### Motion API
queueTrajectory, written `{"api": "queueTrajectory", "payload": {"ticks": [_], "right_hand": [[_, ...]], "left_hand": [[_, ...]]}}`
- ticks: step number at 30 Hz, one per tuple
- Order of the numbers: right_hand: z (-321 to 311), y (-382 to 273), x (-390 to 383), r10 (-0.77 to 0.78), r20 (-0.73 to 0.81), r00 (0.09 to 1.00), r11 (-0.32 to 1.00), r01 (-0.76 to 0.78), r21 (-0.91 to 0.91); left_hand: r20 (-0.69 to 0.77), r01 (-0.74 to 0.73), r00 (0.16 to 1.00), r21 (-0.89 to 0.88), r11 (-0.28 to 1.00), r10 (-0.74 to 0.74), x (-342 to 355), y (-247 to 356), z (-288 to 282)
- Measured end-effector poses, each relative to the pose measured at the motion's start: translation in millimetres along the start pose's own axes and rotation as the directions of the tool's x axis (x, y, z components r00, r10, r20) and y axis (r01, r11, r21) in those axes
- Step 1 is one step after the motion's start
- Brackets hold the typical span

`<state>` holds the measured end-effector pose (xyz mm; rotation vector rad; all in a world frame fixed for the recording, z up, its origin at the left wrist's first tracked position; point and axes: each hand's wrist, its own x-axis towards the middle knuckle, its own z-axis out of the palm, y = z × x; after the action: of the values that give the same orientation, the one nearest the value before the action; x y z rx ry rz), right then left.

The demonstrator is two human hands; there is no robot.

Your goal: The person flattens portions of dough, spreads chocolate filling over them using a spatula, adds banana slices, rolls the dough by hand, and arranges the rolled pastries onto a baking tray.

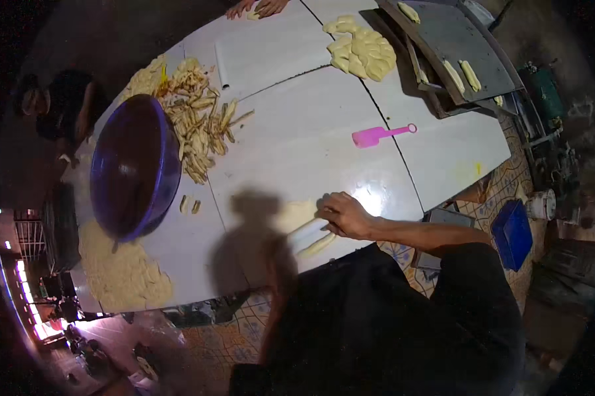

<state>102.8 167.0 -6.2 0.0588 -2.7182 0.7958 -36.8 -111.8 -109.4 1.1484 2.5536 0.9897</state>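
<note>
A smooth white rolling pin [309, 232] lies slantwise on the table at its near edge. Under and beside it is flattened pale dough [299, 214], with a strip showing on the near side too. My right hand [342, 215] is closed over the pin's right end, fingers curled. At the other end is my left hand [281, 254], deep in shadow; its fingers cannot be made out. To the right, farther off, a pink plastic scoop [370, 136] with a ring handle lies on the table.
A big purple basin [163, 178] stands at left beside a heap of dough-coloured strips [198, 119]. Dough sheets [122, 270] cover the near left corner. Far right are dough pieces [360, 53] and a tray [453, 39] with rolls. Another person's hands [269, 8] work at the far edge.
</note>
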Motion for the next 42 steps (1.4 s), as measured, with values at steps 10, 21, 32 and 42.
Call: {"api": "queueTrajectory", "payload": {"ticks": [10, 21, 32, 42], "right_hand": [[-5, 47, 89, 0.336, -0.217, 0.917, 0.887, -0.385, -0.255], [-138, 117, -12, 0.673, -0.21, 0.709, 0.611, -0.693, -0.382], [-128, 188, -55, 0.594, -0.06, 0.802, 0.764, -0.585, -0.273], [-96, 37, 180, 0.313, 0.269, 0.911, 0.93, -0.352, 0.109]], "left_hand": [[-0.15, 0.117, 0.988, 0.898, 0.425, 0.045, 203, 88, -9], [0.125, -0.345, 0.935, 0.11, 0.932, 0.332, 194, 108, -37], [-0.366, 0.262, 0.925, 0.429, 0.864, -0.099, 60, -55, -88], [-0.41, 0.557, 0.816, 0.365, 0.746, -0.408, 28, -59, -132]]}}
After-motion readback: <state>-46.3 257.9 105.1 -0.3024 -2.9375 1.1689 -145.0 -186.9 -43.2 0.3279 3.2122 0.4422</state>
